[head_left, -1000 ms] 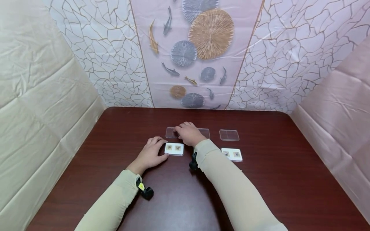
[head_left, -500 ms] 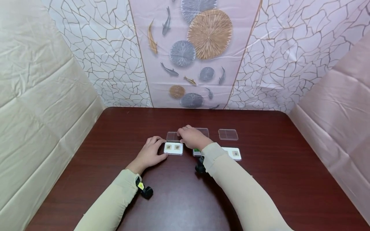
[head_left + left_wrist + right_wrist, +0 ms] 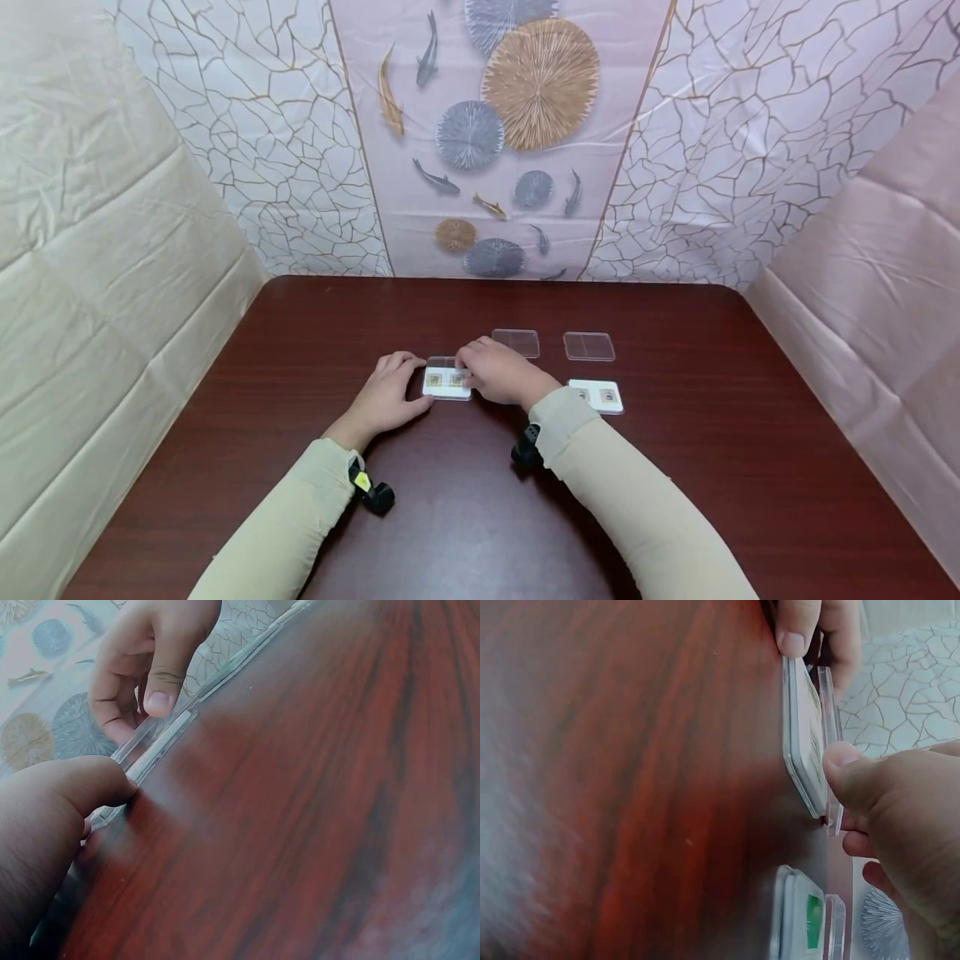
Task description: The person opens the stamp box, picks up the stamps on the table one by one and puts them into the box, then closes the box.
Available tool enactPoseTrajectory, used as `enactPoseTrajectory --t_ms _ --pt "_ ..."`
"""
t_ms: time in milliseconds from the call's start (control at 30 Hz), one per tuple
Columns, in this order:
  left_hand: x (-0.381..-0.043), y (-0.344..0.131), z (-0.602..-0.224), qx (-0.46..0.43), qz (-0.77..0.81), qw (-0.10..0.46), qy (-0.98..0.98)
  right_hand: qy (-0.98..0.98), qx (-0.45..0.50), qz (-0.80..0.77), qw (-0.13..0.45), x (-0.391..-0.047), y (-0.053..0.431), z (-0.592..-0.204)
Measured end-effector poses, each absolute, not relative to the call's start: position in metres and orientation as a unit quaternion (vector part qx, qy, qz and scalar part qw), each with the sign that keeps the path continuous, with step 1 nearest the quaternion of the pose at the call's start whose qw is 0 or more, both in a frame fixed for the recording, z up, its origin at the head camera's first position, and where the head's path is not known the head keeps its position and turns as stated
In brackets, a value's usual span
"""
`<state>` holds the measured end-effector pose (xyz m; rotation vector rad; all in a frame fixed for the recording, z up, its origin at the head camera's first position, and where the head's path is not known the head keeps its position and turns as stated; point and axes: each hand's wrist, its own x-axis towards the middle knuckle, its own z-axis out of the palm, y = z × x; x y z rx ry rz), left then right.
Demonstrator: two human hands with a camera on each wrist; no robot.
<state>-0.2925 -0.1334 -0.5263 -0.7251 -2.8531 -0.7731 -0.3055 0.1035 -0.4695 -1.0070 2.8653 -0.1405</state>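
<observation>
A flat white case [image 3: 442, 392] with two small gold-toned pictures lies on the table in the head view. My left hand [image 3: 382, 395] holds it at its left end, thumb at the near corner and fingers at the far one. My right hand [image 3: 501, 372] pinches a clear plastic lid [image 3: 829, 705] by its right end. In the right wrist view this lid stands just off the case's face, its hinge-free edges overlapping the case. In the left wrist view the thumb [image 3: 105, 784] of my left hand presses at the case's edge.
Another white case [image 3: 606, 396] with two pictures lies to the right, partly behind my right sleeve. Two clear lids [image 3: 516, 342] [image 3: 589, 346] lie farther back. A case with a green patch [image 3: 814, 922] shows in the right wrist view, hidden by my right hand in the head view.
My right hand has drawn the clear lid from behind the left case toward me, over that case. My left hand has stayed at the case's left end.
</observation>
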Motion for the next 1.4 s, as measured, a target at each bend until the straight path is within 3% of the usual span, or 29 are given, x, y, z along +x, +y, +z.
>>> enactPoseTrajectory --t_ms 867,1400 --pt "-0.29 -0.135 -0.522 -0.249 -0.249 0.055 -0.934 0.933 -0.358 0.001 -0.029 -0.289 0.099 -0.481" --pt "-0.292 -0.135 -0.522 -0.266 -0.189 0.073 -0.943 0.946 -0.325 -0.008 0.006 -0.286 0.094 -0.475"
